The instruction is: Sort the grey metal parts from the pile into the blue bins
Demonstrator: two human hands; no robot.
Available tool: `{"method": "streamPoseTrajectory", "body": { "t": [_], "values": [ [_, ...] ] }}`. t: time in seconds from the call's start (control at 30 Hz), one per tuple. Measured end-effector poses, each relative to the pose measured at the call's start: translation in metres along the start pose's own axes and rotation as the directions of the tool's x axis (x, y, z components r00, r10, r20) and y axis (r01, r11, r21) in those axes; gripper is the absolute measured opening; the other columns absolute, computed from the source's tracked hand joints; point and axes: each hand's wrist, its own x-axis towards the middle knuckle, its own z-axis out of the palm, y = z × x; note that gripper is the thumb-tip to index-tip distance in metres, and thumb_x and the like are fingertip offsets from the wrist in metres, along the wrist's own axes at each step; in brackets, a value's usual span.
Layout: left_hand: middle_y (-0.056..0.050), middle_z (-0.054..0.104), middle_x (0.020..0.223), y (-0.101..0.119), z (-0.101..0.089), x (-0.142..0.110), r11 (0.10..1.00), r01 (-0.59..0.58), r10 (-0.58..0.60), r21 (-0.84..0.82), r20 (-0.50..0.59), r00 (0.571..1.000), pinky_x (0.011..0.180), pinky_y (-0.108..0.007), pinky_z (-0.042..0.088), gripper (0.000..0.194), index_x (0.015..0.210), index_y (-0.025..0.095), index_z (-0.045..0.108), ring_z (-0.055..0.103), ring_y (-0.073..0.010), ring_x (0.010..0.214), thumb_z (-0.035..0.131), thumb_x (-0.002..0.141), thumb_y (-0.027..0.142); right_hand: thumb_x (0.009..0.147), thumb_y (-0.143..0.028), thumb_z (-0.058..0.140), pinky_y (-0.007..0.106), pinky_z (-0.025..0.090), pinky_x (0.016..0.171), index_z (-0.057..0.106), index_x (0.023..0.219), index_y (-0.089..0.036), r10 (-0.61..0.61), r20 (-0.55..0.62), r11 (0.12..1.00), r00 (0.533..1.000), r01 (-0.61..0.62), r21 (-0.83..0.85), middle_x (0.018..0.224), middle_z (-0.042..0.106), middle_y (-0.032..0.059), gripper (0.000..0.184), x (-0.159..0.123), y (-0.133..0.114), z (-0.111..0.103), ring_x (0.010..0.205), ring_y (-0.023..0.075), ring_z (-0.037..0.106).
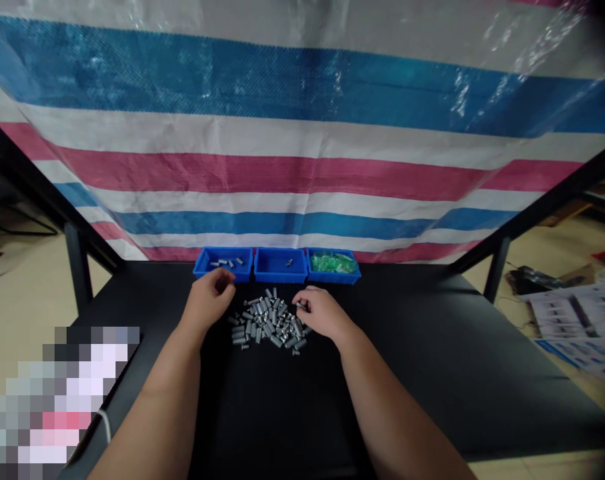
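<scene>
On the black table lies a loose pile of small grey metal cylinders and screws [268, 321]. My left hand [209, 297] hovers at the pile's left, just in front of the left blue bin [198, 272]. Its thumb and forefinger curve apart, and nothing shows between them. At the pile's right edge, my right hand [322, 310] pinches a small metal screw [301, 305] between thumb and fingers. Several grey cylinders [225, 262] lie in the left bin. The middle blue bin [269, 270] holds a few tiny screw-like pieces [289, 263].
A right blue bin [349, 276] contains green-tinted clear plastic bags [332, 262]. Behind the bins hangs a striped plastic sheet [302, 173] between black frame bars [497, 270]. A pixelated area covers the table's left edge. Printed boxes [557, 313] lie beyond the right side.
</scene>
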Motion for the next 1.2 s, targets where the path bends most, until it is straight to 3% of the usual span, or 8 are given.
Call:
{"method": "streamPoseTrajectory", "body": {
  "t": [0.17, 0.43, 0.5, 0.6, 0.67, 0.87, 1.03, 1.2],
  "values": [
    [0.0, 0.07, 0.075, -0.001, 0.004, -0.003, 0.998, -0.049, 0.031, 0.039, 0.369, 0.929, 0.063, -0.026, 0.045, 0.024, 0.096, 0.02, 0.071, 0.062, -0.0155, 0.064, 0.06, 0.075, 0.025, 0.076, -0.009, 0.062, 0.023, 0.042, 0.064, 0.073, 0.088, -0.021, -0.01, -0.035, 0.999, 0.999, 0.011, 0.041, 0.077, 0.059, -0.0007, 0.02, 0.0, -0.003, 0.001, 0.066, 0.0114, 0.056],
    [-0.002, 0.073, 0.084, -0.003, 0.009, -0.005, 0.995, -0.088, 0.058, 0.044, 0.45, 0.891, 0.065, -0.026, 0.044, 0.024, 0.096, 0.022, 0.074, 0.064, -0.0168, 0.072, 0.064, 0.074, 0.026, 0.072, -0.007, 0.064, 0.024, 0.043, 0.061, 0.074, 0.078, -0.021, -0.045, 0.008, 0.998, 0.999, 0.046, -0.054, 0.081, 0.06, 0.0015, 0.018, 0.003, -0.029, 0.001, 0.065, 0.0119, 0.057],
    [-0.002, 0.073, 0.082, -0.006, 0.011, -0.004, 0.996, -0.082, 0.056, 0.036, 0.459, 0.887, 0.065, -0.026, 0.044, 0.022, 0.095, 0.022, 0.074, 0.064, -0.0167, 0.072, 0.064, 0.075, 0.025, 0.078, -0.01, 0.063, 0.025, 0.048, 0.065, 0.071, 0.083, -0.022, -0.092, -0.125, 0.994, 0.988, 0.1, 0.054, 0.084, 0.06, 0.0018, 0.015, 0.009, -0.039, 0.006, 0.067, 0.0127, 0.06],
    [-0.002, 0.073, 0.08, -0.009, 0.013, -0.004, 0.998, -0.063, 0.042, 0.031, 0.46, 0.887, 0.064, -0.026, 0.042, 0.021, 0.094, 0.021, 0.073, 0.064, -0.0162, 0.07, 0.062, 0.076, 0.024, 0.087, -0.021, 0.063, 0.029, 0.056, 0.075, 0.063, 0.102, -0.023, -0.07, -0.443, 0.919, 0.894, 0.23, 0.32, 0.102, 0.062, 0.0053, 0.015, 0.017, -0.054, 0.015, 0.083, 0.0159, 0.067],
    [-0.002, 0.073, 0.079, -0.009, 0.014, -0.004, 0.998, -0.056, 0.033, 0.037, 0.454, 0.89, 0.064, -0.026, 0.042, 0.019, 0.092, 0.021, 0.073, 0.063, -0.0159, 0.068, 0.062, 0.077, 0.024, 0.087, -0.027, 0.065, 0.029, 0.058, 0.074, 0.058, 0.104, -0.023, -0.023, -0.521, 0.862, 0.853, 0.281, 0.422, 0.11, 0.061, 0.0069, 0.019, 0.019, -0.059, 0.021, 0.087, 0.0167, 0.068],
    [-0.003, 0.072, 0.078, -0.001, 0.009, -0.004, 0.993, -0.069, 0.021, 0.095, 0.431, 0.902, 0.064, -0.026, 0.041, 0.018, 0.088, 0.02, 0.072, 0.063, -0.0163, 0.07, 0.061, 0.073, 0.019, 0.087, -0.025, 0.062, 0.024, 0.05, 0.06, 0.059, 0.078, -0.021, -0.083, -0.353, 0.961, 0.932, 0.168, 0.217, 0.076, 0.059, 0.0003, 0.01, 0.009, -0.048, 0.025, 0.062, 0.0122, 0.057],
    [-0.003, 0.071, 0.076, 0.004, 0.006, -0.005, 0.993, -0.084, 0.042, 0.085, 0.41, 0.911, 0.064, -0.028, 0.041, 0.016, 0.085, 0.02, 0.071, 0.063, -0.0172, 0.068, 0.059, 0.074, 0.019, 0.087, -0.022, 0.06, 0.024, 0.045, 0.062, 0.062, 0.08, -0.021, -0.048, -0.24, 0.991, 0.97, 0.076, 0.108, 0.074, 0.061, 0.0007, 0.007, 0.006, -0.042, 0.018, 0.064, 0.0136, 0.056],
    [-0.001, 0.069, 0.072, 0.005, 0.007, -0.005, 0.994, -0.096, 0.072, 0.044, 0.388, 0.919, 0.062, -0.028, 0.041, 0.013, 0.085, 0.02, 0.068, 0.061, -0.0166, 0.065, 0.058, 0.077, 0.022, 0.083, -0.018, 0.059, 0.025, 0.043, 0.064, 0.063, 0.08, -0.021, -0.021, -0.234, 0.999, 0.972, 0.03, 0.038, 0.077, 0.063, 0.0014, 0.006, 0.008, -0.036, 0.015, 0.066, 0.0143, 0.055]
  ]
}}
